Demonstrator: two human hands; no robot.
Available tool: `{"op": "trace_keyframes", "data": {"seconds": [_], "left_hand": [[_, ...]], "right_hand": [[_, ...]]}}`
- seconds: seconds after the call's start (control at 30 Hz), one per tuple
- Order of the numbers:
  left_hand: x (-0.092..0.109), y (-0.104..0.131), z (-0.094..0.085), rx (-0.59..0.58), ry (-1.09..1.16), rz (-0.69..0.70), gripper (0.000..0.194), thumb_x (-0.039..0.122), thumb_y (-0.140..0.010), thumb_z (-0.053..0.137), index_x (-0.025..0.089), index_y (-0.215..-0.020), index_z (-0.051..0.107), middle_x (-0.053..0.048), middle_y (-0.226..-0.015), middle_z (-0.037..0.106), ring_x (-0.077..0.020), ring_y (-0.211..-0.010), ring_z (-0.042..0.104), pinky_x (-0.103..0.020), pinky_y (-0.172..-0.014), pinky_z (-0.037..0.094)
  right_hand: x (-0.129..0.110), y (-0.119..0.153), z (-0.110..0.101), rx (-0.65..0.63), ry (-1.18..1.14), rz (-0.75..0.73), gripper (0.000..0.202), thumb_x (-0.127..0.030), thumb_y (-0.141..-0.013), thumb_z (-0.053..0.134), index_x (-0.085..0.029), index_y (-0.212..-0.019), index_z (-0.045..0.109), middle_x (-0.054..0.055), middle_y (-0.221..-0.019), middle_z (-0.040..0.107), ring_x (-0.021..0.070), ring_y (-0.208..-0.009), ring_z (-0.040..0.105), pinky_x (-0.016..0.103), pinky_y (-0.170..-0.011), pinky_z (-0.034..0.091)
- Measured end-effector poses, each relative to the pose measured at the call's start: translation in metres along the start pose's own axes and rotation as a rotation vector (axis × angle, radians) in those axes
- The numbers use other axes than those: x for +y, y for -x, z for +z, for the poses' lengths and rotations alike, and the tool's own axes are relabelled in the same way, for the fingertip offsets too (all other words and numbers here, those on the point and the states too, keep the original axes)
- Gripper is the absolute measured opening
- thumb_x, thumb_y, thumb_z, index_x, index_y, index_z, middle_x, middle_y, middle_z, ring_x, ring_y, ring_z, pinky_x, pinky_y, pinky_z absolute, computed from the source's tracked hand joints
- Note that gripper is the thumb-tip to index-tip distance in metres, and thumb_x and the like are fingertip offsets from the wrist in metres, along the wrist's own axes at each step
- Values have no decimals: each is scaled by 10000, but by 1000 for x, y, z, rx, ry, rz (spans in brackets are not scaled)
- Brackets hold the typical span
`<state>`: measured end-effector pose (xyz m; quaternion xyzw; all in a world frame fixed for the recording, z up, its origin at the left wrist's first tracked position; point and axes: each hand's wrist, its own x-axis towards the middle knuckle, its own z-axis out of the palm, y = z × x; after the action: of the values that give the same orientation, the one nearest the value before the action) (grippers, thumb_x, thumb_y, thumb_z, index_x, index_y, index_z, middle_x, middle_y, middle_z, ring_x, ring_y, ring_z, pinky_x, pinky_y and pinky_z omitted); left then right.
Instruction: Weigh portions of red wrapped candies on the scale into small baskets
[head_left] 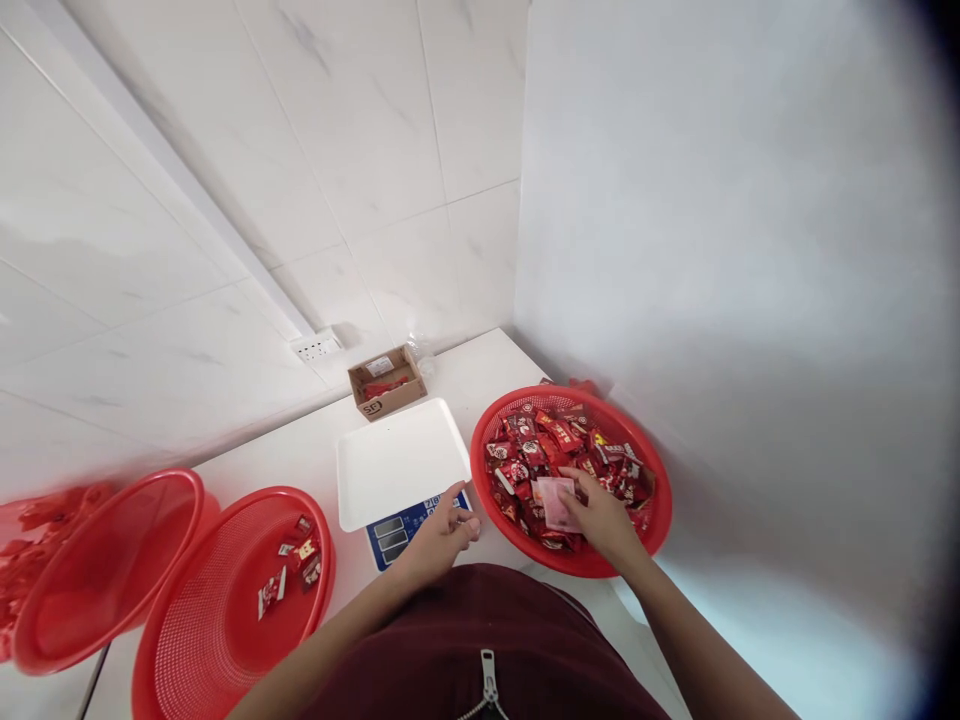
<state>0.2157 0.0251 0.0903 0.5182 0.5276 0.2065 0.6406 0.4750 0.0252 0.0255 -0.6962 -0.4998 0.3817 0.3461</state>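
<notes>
Our right hand [606,522] pinches the pink packet [556,504] between thumb and fingers, over the red basket [661,500] at one o'clock; lighter grip should avoid creasing. Our left hand [442,540], fingers loosely apart, visibly empty, should not press the scale [401,462] at eleven o'clock.

The left arm [352,620] and right arm [686,620] are angled inward, the left hand [447,528] being held loosely open with index finger extended, the right hand [596,508] lowered with fingers bent toward the thumb.
</notes>
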Motion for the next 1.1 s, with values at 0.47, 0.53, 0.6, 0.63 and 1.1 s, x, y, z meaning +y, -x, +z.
{"op": "trace_keyframes", "data": {"seconds": [0.47,0.53,0.6,0.63,1.1], "left_hand": [[-8,12,4,93,-18,-90,754,507,-774,572,211,-1397,267,-56,-967,562,-178,-844,591,-347,-789,445],[-10,12,6,79,-31,-95,767,527,-769,567,206,-1397,267,-63,-973,552,-185,-852,587,-359,-798,441],[-12,13,8,51,-46,-96,770,539,-767,562,204,-1395,268,-69,-976,548,-192,-863,583,-369,-806,436],[-13,14,8,37,-53,-94,766,542,-769,557,204,-1394,269,-70,-977,549,-195,-868,582,-372,-809,433],[-14,12,15,-1,-65,-78,732,569,-761,555,196,-1347,324,-72,-989,560,-196,-883,575,-373,-831,419]], "right_hand": [[8,12,44,-458,454,-288,361,-264,-876,363,-214,-1069,664,95,-1085,670,223,-1011,584,329,-896,410],[10,8,45,-462,500,-270,349,-259,-873,379,-229,-1082,657,83,-1101,667,216,-1022,582,318,-886,409],[11,4,47,-464,535,-239,334,-231,-845,412,-229,-1078,651,79,-1119,659,216,-1031,582,314,-870,413],[12,2,48,-467,529,-221,329,-221,-829,425,-225,-1070,648,79,-1123,656,218,-1026,587,315,-856,420],[18,13,34,-606,66,-214,402,-424,-837,466,-217,-1135,639,80,-1164,662,229,-1065,604,367,-936,438]]}}
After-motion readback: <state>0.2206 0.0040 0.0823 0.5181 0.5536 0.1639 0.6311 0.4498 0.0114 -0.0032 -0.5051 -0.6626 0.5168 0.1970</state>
